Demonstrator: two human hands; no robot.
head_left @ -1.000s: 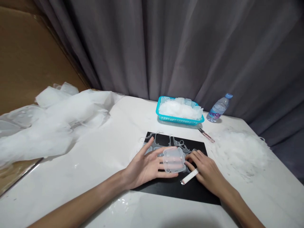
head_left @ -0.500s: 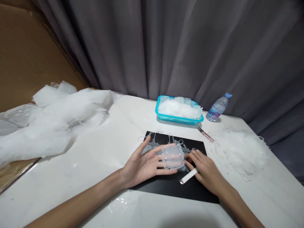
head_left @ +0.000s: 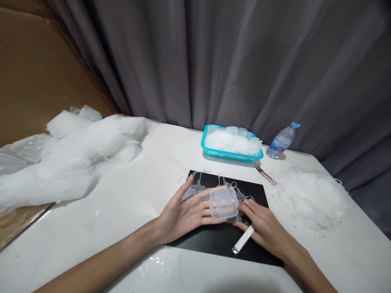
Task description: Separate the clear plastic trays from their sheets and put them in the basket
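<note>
A flat translucent plastic piece (head_left: 224, 202) with rounded corners and small bumps lies across the fingers of my left hand (head_left: 186, 207). That palm faces up, with the thumb apart and the fingers stretched out beneath the piece. My right hand (head_left: 259, 224) is closed around a slim white-handled tool (head_left: 244, 239) with a shiny metal end pointing down toward me; its exact kind is unclear. The curled right fingertips are at the piece's right edge. Under both hands is a black board (head_left: 210, 243), with translucent plastic sprue frames (head_left: 210, 181) lying on its far part.
Behind the board stands a blue basket (head_left: 233, 156) filled with translucent pieces. Right of it are a water bottle (head_left: 279, 142) and pink-handled snips (head_left: 265, 175). White scraps (head_left: 311, 199) pile up at right; bagged translucent parts (head_left: 76, 158) lie at left near cardboard (head_left: 36, 73).
My right hand has shifted slightly downward, and the white-handled tool's metal end is lower. The plastic piece now lies flatter to view; my left hand is nearly still.
</note>
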